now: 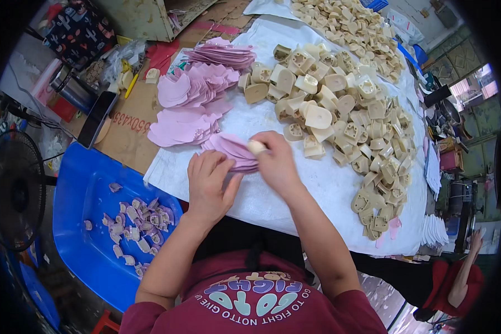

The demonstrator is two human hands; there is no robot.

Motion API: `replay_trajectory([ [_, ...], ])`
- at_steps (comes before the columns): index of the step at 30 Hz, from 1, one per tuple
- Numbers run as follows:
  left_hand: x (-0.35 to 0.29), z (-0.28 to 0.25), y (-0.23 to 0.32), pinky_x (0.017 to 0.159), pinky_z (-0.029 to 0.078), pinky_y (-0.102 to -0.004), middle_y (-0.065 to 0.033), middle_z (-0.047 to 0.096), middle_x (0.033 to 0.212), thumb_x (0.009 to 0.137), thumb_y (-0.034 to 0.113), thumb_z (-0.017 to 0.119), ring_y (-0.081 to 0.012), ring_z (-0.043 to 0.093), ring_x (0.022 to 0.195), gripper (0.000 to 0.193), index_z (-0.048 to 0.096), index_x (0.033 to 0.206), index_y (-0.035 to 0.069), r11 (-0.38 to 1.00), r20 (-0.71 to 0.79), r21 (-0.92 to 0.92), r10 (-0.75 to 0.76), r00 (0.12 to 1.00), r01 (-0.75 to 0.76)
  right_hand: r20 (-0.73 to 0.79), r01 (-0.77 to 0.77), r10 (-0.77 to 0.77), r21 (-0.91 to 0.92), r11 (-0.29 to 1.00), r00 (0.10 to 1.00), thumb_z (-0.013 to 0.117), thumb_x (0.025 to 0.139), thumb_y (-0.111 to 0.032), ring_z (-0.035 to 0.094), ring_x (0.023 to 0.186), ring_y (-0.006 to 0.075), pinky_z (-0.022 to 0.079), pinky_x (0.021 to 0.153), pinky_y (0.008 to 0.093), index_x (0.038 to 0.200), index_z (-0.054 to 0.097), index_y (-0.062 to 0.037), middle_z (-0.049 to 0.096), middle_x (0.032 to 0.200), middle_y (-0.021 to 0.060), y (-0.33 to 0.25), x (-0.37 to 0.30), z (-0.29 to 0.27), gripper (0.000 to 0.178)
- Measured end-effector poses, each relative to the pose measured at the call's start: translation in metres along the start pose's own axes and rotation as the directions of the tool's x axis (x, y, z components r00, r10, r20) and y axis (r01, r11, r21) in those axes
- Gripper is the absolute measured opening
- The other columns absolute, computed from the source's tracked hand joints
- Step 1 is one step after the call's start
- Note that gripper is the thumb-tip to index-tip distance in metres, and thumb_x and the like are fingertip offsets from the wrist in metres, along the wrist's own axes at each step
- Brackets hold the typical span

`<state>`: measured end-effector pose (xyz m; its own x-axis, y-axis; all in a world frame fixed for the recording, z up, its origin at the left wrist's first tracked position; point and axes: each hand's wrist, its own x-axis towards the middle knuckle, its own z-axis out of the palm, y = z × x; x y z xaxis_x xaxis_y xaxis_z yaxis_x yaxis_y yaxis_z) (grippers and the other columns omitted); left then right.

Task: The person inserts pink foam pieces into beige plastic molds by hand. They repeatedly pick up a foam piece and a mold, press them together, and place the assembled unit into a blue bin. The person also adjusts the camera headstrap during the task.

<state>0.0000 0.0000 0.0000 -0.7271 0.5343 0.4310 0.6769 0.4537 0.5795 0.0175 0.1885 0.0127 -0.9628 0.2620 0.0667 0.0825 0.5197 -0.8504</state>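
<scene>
In my right hand (279, 165) is a small beige shoe heel (256, 147), gripped between thumb and fingers. My left hand (210, 179) is closed, fingers and thumb pinching the near edge of a fanned stack of pink cut pieces (232, 146). The heel is at the right end of this stack; whether it touches the pink cannot be told. Right behind lie more stacks of pink cut pieces (186, 86) with notched edges. To the right spreads a big heap of loose beige heels (339, 106).
A blue tub (72, 222) at lower left holds several small heels with pink on them. A phone (97, 119) stands on the cardboard by a steel cup (72, 89). At far left is a black fan (15, 189). A person in red (456, 284) is at the right.
</scene>
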Motion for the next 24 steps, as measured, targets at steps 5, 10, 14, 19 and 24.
replay_trajectory([
  [5,-0.005,-0.010,0.020,0.099,0.038,-0.0420,-0.0159,0.054,0.118,0.070,0.016,0.078,-0.0341,0.050,0.114,0.051,0.061,0.116,0.002,0.997,-0.074,-0.043,-0.069,0.995,0.066,-0.190,0.013,0.145,0.650,0.760,0.971,0.059,0.093,-0.010,0.053,0.098,0.0090,0.042,0.086,0.0236,0.096,0.062,-0.0031,0.060,0.115,0.0049,-0.004,-0.031,-0.035,0.009],
  [10,0.015,-0.010,0.053,0.096,0.040,-0.0397,-0.0169,0.055,0.115,0.069,0.022,0.080,-0.0309,0.051,0.111,0.056,0.060,0.117,0.001,0.984,-0.123,-0.179,-0.030,0.992,0.007,-0.201,0.059,0.099,0.656,0.752,0.975,0.059,0.092,-0.010,0.054,0.099,0.0115,0.043,0.088,0.0257,0.097,0.062,-0.0034,0.058,0.119,0.0072,-0.008,-0.048,-0.035,0.009],
  [14,0.035,-0.003,0.055,0.081,0.045,-0.0274,-0.0080,0.065,0.097,0.080,0.013,0.075,-0.0150,0.059,0.090,0.032,0.064,0.107,-0.001,0.720,0.098,-0.614,-0.337,0.936,0.323,-0.169,0.147,-0.063,0.547,0.825,0.984,0.058,0.093,-0.009,0.054,0.100,0.0120,0.044,0.087,0.0253,0.096,0.061,-0.0036,0.058,0.117,0.0071,-0.004,-0.047,-0.009,0.007],
  [19,0.023,-0.015,0.024,0.079,0.046,-0.0223,-0.0027,0.067,0.095,0.087,0.004,0.066,-0.0079,0.059,0.088,0.020,0.066,0.106,-0.002,0.553,0.061,-0.738,-0.516,0.855,0.387,-0.212,0.095,0.101,0.746,0.659,0.972,0.057,0.093,-0.010,0.054,0.102,0.0124,0.042,0.090,0.0259,0.097,0.059,-0.0021,0.060,0.114,0.0080,-0.016,-0.037,-0.018,0.009],
  [24,0.036,-0.011,0.003,0.097,0.042,-0.0314,-0.0098,0.057,0.122,0.084,0.001,0.068,-0.0167,0.055,0.111,0.059,0.042,0.136,-0.001,0.679,-0.184,-0.685,-0.511,0.839,0.264,-0.397,0.244,0.007,0.578,0.779,0.918,0.058,0.093,-0.012,0.054,0.104,0.0144,0.041,0.093,0.0288,0.096,0.059,-0.0029,0.060,0.114,0.0091,-0.021,-0.032,-0.022,0.009],
])
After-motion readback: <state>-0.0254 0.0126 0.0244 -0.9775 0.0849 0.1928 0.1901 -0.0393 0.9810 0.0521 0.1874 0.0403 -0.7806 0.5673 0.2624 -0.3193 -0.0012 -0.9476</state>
